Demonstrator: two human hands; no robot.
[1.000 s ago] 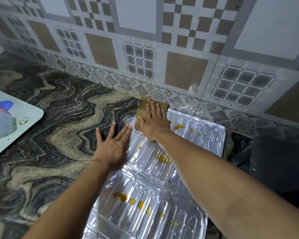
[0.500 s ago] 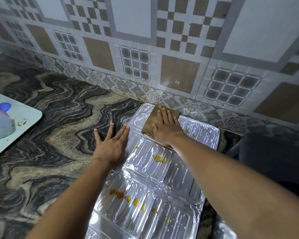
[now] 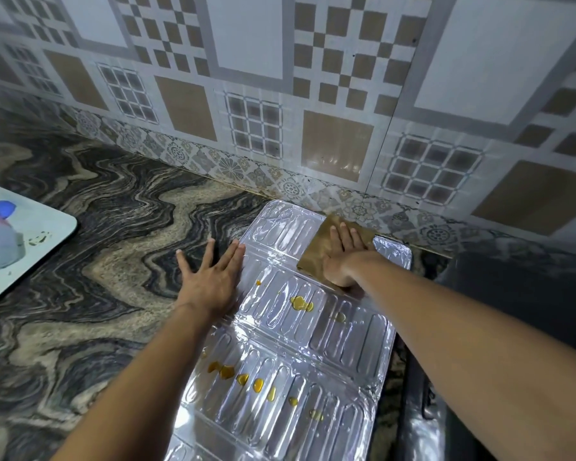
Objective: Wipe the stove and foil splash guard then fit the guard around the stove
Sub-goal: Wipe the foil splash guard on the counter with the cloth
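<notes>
- Foil guard (image 3: 280, 344) lies flat on the swirled stone counter (image 3: 113, 261), against the tiled wall (image 3: 280, 94).
- Left hand (image 3: 210, 281), fingers spread, pins its edge.
- Right hand (image 3: 346, 257) presses a brown cloth (image 3: 316, 251) flat.
- Yellow spots (image 3: 301, 303) remain.

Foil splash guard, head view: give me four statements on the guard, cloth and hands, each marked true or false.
1. The foil splash guard lies flat on the counter. True.
2. The right hand presses a brown cloth on the guard's far end. True.
3. The guard is free of spills. False: yellow drops remain on it.
4. The left hand grips a spray bottle. False: it is flat and open at the guard's left edge.
</notes>
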